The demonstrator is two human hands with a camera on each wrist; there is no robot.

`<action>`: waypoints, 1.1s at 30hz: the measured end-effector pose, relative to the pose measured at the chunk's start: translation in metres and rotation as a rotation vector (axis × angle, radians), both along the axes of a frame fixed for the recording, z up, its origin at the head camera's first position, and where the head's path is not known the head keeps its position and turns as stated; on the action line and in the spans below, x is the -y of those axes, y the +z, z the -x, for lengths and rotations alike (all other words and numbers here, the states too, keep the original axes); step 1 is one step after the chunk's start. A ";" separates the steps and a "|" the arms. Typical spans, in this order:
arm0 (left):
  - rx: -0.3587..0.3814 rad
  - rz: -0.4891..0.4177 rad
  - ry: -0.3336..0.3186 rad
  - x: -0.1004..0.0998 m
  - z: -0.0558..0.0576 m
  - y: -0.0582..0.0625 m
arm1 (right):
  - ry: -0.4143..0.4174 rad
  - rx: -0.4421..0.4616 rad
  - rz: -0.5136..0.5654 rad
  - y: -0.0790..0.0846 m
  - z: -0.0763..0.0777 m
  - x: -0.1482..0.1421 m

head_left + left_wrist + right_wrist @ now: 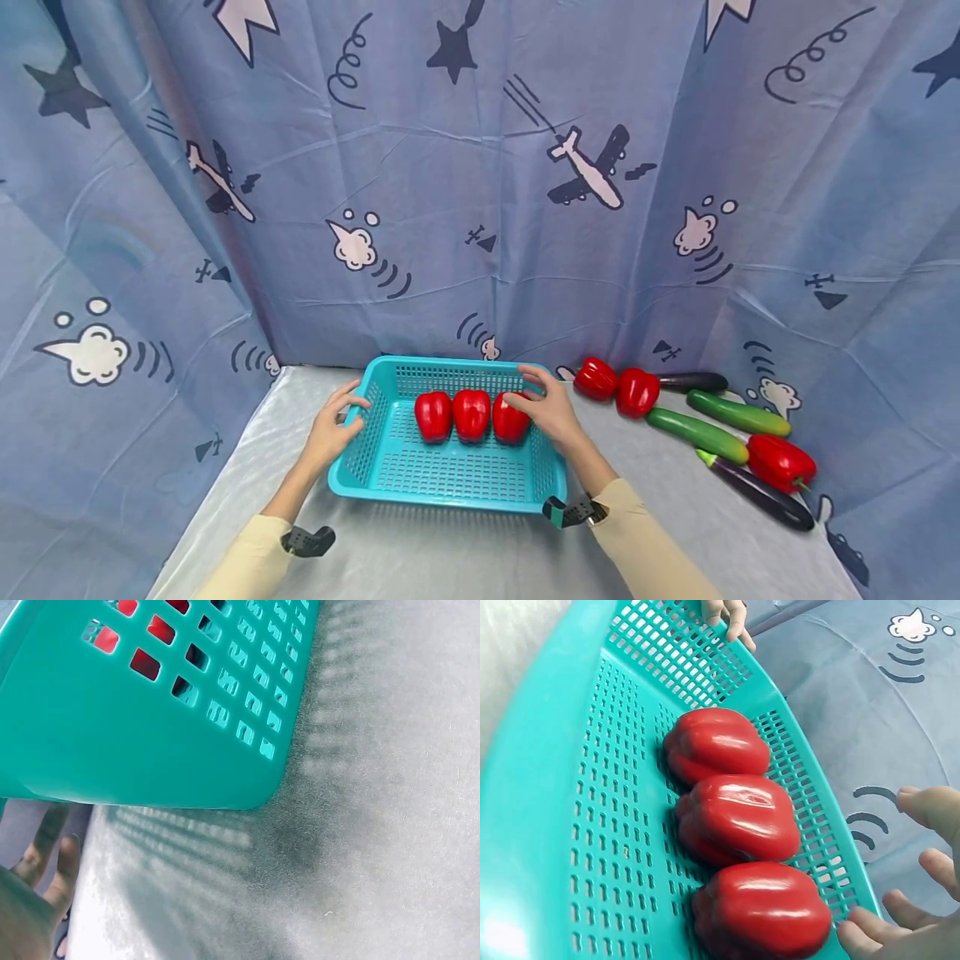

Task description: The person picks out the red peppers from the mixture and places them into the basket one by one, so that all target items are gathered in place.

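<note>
Three red bell peppers sit side by side in a turquoise plastic basket on the table. My right hand hovers at the basket's right side, by the rightmost bell pepper. Its fingers are spread apart, and the right wrist view shows nothing between them. At the left rim is my left hand, its thumb and fingers apart. The right wrist view shows the fingers of that hand at the rim. How firmly they touch it cannot be told.
Right of the basket lie more red bell peppers, green cucumbers and dark eggplants. A pale cloth covers the table. Behind it hangs a blue patterned curtain.
</note>
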State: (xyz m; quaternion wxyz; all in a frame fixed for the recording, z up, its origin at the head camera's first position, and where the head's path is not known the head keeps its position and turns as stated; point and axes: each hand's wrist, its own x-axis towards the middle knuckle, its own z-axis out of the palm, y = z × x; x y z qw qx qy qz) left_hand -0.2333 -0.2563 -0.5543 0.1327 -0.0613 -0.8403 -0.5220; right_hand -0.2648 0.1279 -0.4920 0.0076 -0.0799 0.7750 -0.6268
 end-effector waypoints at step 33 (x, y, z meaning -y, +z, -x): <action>0.009 0.010 -0.012 0.000 -0.002 0.001 | 0.080 0.023 0.209 0.000 -0.020 -0.088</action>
